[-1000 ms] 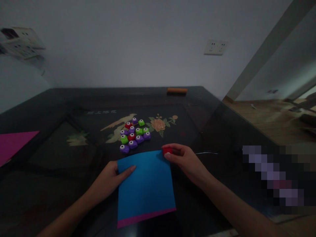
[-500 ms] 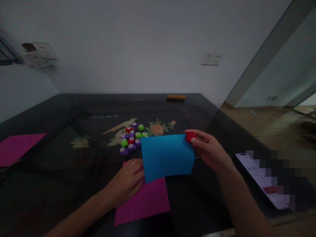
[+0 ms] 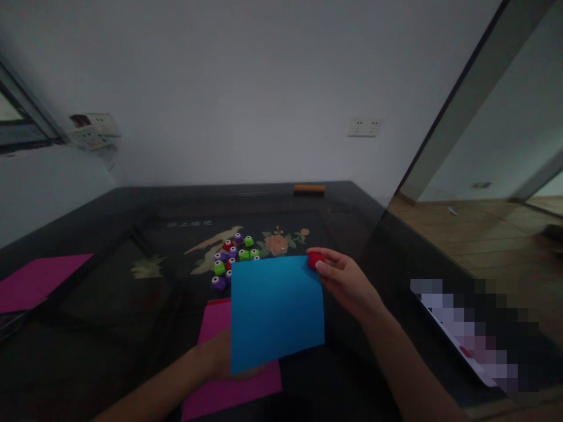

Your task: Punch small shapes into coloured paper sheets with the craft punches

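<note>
My right hand (image 3: 345, 278) pinches a small red piece (image 3: 315, 261) together with the upper right corner of a blue sheet of paper (image 3: 277, 313). The sheet stands raised and slightly bent in front of me. My left hand (image 3: 222, 354) is behind the sheet, its fingers hidden, over a magenta sheet (image 3: 211, 398) on the table. Just beyond the blue sheet sits a cluster of small one-eyed toy figures, among them a purple figure (image 3: 219, 283), a green figure (image 3: 219, 268) and a red figure (image 3: 227, 245). The blue sheet covers part of the cluster.
The dark glossy table (image 3: 352, 220) has a bird and flower picture on it. Another magenta sheet (image 3: 44, 281) lies at the left. An orange-brown stick (image 3: 309, 189) rests near the wall. At the right edge is a phone (image 3: 457, 340), partly blurred out.
The blue sheet, with the red piece at its corner, has moved left and nearer to me, showing more of its face. My left hand has slipped behind it. The camera view has tilted up slightly.
</note>
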